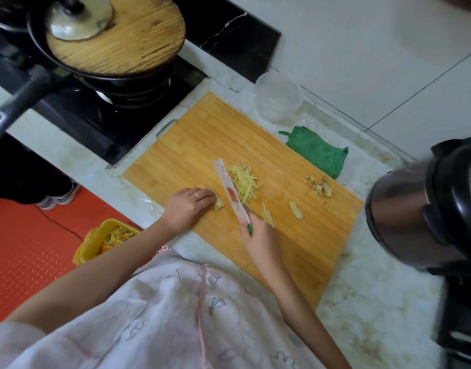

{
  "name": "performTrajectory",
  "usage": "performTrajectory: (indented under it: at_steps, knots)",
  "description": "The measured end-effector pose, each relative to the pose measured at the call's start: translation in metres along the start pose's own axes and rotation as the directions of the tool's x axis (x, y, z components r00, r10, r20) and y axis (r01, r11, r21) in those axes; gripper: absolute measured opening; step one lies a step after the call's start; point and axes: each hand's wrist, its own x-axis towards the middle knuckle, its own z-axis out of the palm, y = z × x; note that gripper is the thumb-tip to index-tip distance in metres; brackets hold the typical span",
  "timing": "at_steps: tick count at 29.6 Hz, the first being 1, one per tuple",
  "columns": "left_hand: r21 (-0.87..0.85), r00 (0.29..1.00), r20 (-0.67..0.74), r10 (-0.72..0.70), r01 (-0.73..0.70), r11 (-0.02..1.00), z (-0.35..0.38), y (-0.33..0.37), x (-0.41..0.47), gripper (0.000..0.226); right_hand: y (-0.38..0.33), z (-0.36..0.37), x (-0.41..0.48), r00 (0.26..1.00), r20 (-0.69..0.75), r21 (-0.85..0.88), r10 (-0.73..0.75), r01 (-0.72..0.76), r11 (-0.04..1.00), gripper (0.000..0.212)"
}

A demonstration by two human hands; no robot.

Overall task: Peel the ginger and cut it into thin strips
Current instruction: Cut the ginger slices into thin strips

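Note:
On the bamboo cutting board (295, 249), my left hand (187, 206) holds down a piece of ginger (219, 205) with curled fingers. My right hand (258, 235) grips the green handle of a patterned white knife (230, 194), whose blade stands just right of the held ginger. A pile of thin ginger strips (245, 182) lies right of the blade, with a few more strips (267, 217) beside my right hand. A flat ginger slice (295, 209) and a small heap of peel scraps (319, 186) lie farther right.
A black wok with a wooden lid (117, 41) sits on the stove at the back left. A clear plastic container (278, 97) and a green cloth (318, 150) lie behind the board. A steel cooker (420, 209) stands at the right. A yellow bin (106, 239) stands on the floor.

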Motion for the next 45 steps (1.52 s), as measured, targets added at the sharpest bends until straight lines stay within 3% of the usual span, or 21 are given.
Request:
performTrajectory:
  at_steps: [5,10,18,26,29,40,45]
  knots:
    - [-0.042,0.999,-0.04,-0.033,0.031,0.999,0.005,0.002,-0.003,0.014,-0.012,0.001,0.002,0.995,0.101,-0.206,-0.008,0.029,0.978,0.043]
    - [-0.054,0.995,-0.07,-0.072,0.068,0.996,0.005,0.005,-0.001,0.022,-0.02,0.004,-0.002,0.986,0.167,-0.255,0.029,0.015,0.967,0.049]
    - [-0.115,0.986,-0.081,-0.148,0.138,0.984,0.006,0.006,0.004,0.036,-0.015,0.013,0.009,0.976,0.214,-0.191,0.045,-0.004,0.982,0.055]
    - [-0.122,0.989,-0.06,-0.136,0.128,0.984,0.009,0.003,0.001,0.017,-0.039,0.008,0.048,0.977,0.204,-0.317,-0.065,0.128,0.94,0.053]
    - [-0.111,0.99,-0.061,-0.126,0.118,0.987,0.01,0.002,-0.002,0.01,-0.032,0.003,0.026,0.972,0.233,-0.302,-0.033,0.104,0.947,0.056]
    - [-0.14,0.984,-0.058,-0.166,0.156,0.978,0.009,0.003,-0.002,0.014,-0.023,0.003,0.037,0.965,0.263,-0.152,-0.006,0.047,0.987,0.051]
    - [-0.12,0.987,-0.041,-0.154,0.148,0.982,0.009,0.004,-0.001,0.015,-0.037,0.006,0.046,0.973,0.229,-0.267,-0.031,0.094,0.959,0.051]
